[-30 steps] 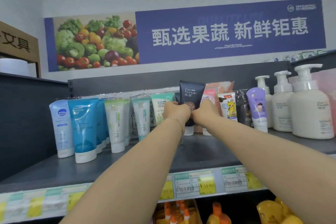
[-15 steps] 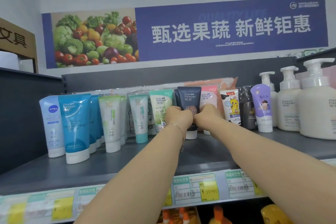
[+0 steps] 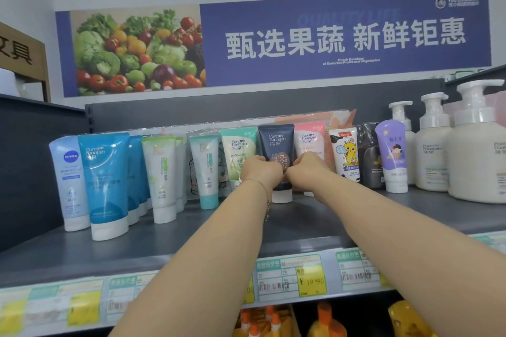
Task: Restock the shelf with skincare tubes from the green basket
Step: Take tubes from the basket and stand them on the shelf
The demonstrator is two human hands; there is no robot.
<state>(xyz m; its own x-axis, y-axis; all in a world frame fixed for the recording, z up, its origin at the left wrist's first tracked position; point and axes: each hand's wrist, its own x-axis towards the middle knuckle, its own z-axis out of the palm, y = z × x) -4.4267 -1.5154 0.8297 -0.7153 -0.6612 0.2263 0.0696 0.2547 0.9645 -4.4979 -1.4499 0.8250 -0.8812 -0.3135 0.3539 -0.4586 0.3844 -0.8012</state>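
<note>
A dark navy skincare tube (image 3: pixel 276 142) stands cap-down on the grey shelf (image 3: pixel 306 221), between a green-topped tube (image 3: pixel 237 150) and a pink tube (image 3: pixel 308 139). My left hand (image 3: pixel 260 172) grips its left side and my right hand (image 3: pixel 308 171) grips its right side, both with curled fingers. The tube's white cap (image 3: pixel 282 195) touches the shelf board. The green basket is out of view.
Blue and white tubes (image 3: pixel 105 180) stand in rows at the shelf's left. White pump bottles (image 3: pixel 477 150) stand at the right. Price labels (image 3: pixel 291 278) line the shelf's front edge. Orange and yellow bottles (image 3: pixel 325 323) sit on the shelf below.
The navy tube has come down from a raised position and now stands with its cap on the shelf, level with its neighbours. Both hands lowered with it.
</note>
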